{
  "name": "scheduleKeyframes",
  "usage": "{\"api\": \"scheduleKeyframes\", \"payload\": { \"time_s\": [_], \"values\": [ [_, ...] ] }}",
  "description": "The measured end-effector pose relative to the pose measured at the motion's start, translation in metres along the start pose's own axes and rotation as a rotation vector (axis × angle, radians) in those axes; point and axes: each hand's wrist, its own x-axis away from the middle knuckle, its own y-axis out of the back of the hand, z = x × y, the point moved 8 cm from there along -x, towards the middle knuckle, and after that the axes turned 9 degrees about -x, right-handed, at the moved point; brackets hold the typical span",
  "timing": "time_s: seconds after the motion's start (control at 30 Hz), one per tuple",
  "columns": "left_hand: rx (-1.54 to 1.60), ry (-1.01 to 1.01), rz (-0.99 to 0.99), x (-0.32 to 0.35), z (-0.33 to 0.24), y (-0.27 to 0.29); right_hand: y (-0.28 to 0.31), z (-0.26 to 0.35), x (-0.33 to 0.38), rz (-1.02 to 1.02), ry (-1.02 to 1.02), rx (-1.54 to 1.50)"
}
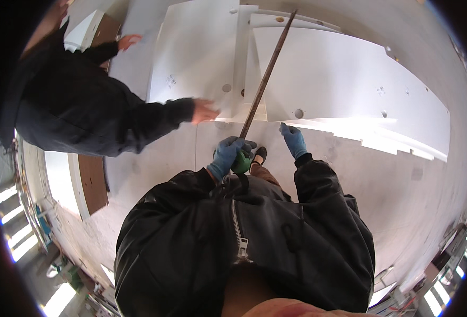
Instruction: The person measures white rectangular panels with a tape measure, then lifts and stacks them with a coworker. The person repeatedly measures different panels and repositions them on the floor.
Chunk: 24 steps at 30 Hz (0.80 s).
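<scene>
My left hand (224, 156), in a blue glove, is closed in front of my jacket around a green, rounded case (242, 160) that looks like a tape measure. From it a long, straight, dark brown strip (267, 74) runs forward over the panels. My right hand (295, 142), gloved too, is by the near edge of a large white panel (344, 74). Its fingers are drawn together, and whatever they hold is hidden. Left of the strip lies another white panel (193, 53) with round holes near its edge.
A co-worker in dark clothes (85, 100) leans in from the left, one bare hand (205, 111) over the left panel's near edge, blurred, the other (130, 42) farther back. Brown-and-white boards (90, 182) stand at left. My shoe (260, 154) is on the grey floor (159, 158).
</scene>
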Motion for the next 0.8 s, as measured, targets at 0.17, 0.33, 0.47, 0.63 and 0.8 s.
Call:
{"api": "scheduleKeyframes", "payload": {
  "time_s": [0.17, 0.33, 0.47, 0.63, 0.8],
  "values": [
    [-0.132, -0.121, -0.126, 0.022, -0.032, 0.028, -0.054, -0.014, 0.005, 0.426, -0.113, 0.164],
    [-0.151, -0.084, -0.246, 0.05, -0.032, 0.06, -0.079, -0.009, 0.02, 0.443, -0.07, 0.263],
    [-0.18, -0.093, -0.195, 0.059, -0.023, 0.075, -0.086, -0.01, 0.02, 0.502, -0.139, 0.341],
    [-0.308, -0.044, -0.061, 0.065, -0.031, 0.095, -0.043, 0.011, 0.02, 0.509, -0.113, -0.095],
    [-0.277, -0.106, 0.071, 0.072, -0.047, 0.115, 0.123, 0.046, 0.001, -0.283, -0.012, -0.41]
  ]
}}
